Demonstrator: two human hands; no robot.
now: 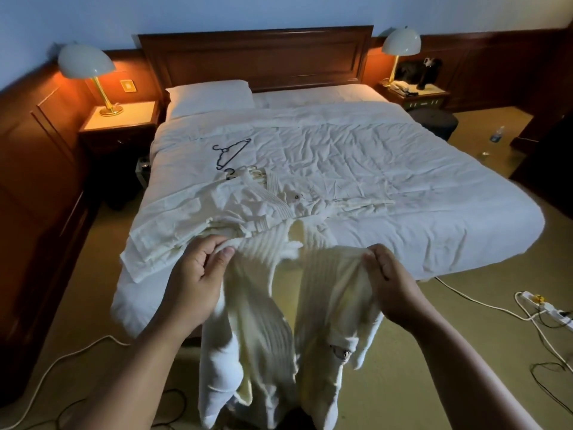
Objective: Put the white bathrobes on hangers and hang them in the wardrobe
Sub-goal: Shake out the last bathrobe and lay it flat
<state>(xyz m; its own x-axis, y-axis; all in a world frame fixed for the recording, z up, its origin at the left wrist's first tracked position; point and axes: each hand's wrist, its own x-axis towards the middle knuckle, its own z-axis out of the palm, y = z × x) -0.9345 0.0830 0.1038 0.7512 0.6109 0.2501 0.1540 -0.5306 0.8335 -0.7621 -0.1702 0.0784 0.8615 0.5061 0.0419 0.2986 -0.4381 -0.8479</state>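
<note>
A bathrobe (257, 336) is pinched at its shoulders by the left hand (192, 274) and right hand (390, 287), probably to be spread open. A hanger (233, 153) is laid ready farther off on the bed (403, 181).

**Dim bedroom lit by two lamps**

A wide bed (403, 187) with white bedding stands against a dark wooden headboard (257, 57). A nightstand (121, 122) on each side carries a lit dome lamp (85, 62). Wood panelling (37, 150) lines the pale blue wall (217, 10). Cables (479, 301) trail over the beige carpet (502, 274).
</note>
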